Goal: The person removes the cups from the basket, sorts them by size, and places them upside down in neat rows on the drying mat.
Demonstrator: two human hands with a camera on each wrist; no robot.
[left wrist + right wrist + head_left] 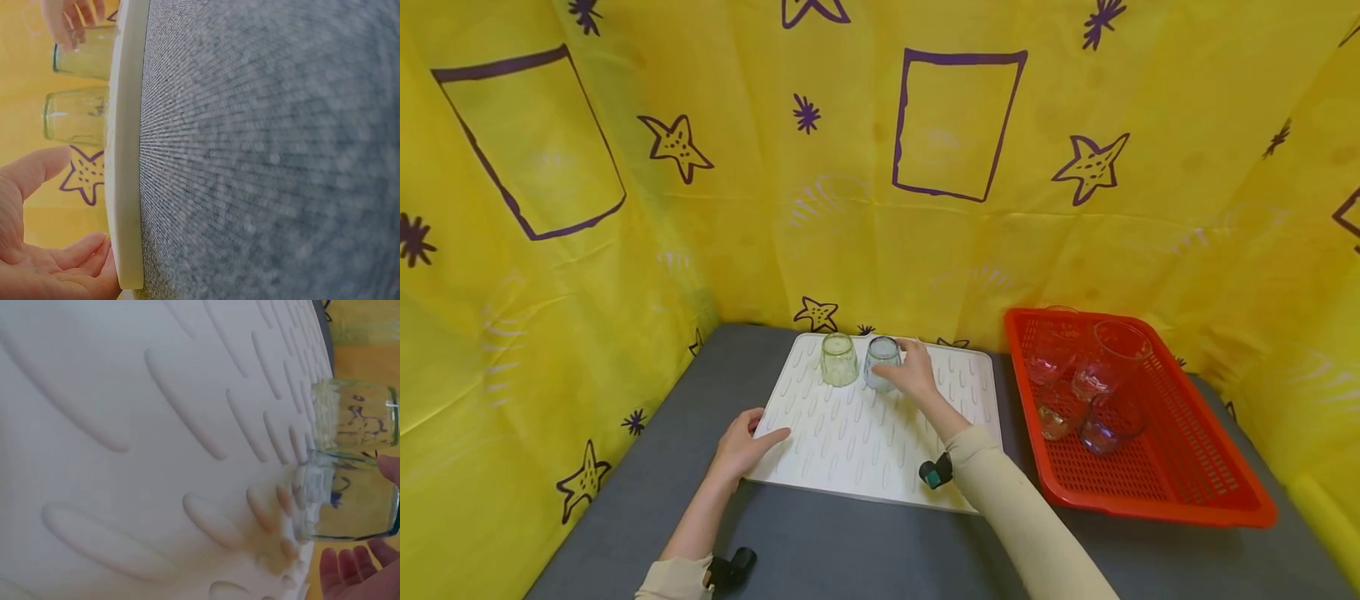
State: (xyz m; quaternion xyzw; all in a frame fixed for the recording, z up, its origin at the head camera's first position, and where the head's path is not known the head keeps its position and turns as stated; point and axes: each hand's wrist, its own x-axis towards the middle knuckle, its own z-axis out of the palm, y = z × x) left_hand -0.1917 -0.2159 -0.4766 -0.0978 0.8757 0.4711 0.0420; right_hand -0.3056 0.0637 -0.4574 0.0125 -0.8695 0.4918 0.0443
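On the white ridged mat (850, 450) two clear glasses stand side by side near the back edge. One is a greenish glass (839, 362), the other a bluish glass (882, 367) to its right; both have their narrower end up. My right hand (913, 372) holds the bluish glass near its top, thumb on one side and fingers on the other. In the right wrist view, fingertips (350, 565) show beside this glass. My left hand (741, 446) touches the mat's left edge with its fingers, thumb stretched out over the surface and apart from it.
A red plastic basket (1157, 504) stands to the right on the grey table (850, 550). Several clear glasses (1105, 421) lie or stand in its left part. A yellow cloth (850, 250) with purple drawings hangs behind and at the sides.
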